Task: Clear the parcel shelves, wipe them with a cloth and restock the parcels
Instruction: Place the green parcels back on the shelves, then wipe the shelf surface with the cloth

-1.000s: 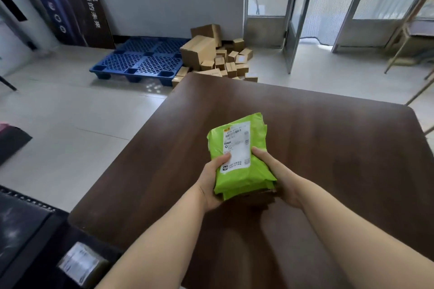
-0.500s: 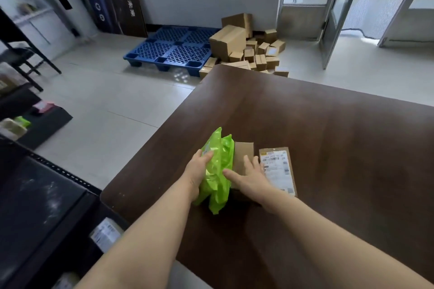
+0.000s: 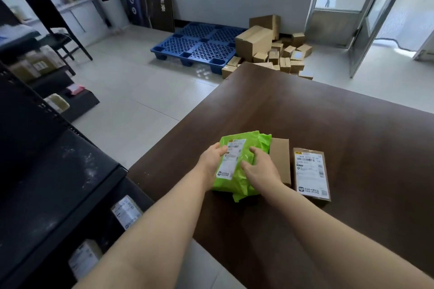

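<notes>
**Green bag down flat, stack now spread out**

A second ago I am carrying the whole stack in both hands above the table [image 3: 328, 112]; half a second ago the green bag [image 3: 239, 183] stands on its edge between my palms. Now it lies flat with its label facing up, and it rests on the wood rather than in the air.

My left hand [image 3: 211, 159] curls over the bag's left edge, fingers [image 3: 222, 149] bent onto the label. My right hand [image 3: 261, 168] grasps the bag from the other side, fingers and thumb bent into the crinkled plastic. Neither hand has let go yet.

Just beyond my right knuckles sits the small brown box [image 3: 279, 159], touching the bag or very nearly. Further right of it, a little apart, lies the flat brown envelope [image 3: 311, 171], label up.

I judge this load is as good as delivered: three parcels are off the shelves and parked here. The dusty black shelf [image 3: 58, 171], out past my left elbow, shows a bare top board, but labelled parcels [image 3: 125, 212] remain on the levels below. So clearing is not finished, and wiping looks some way off.
</notes>
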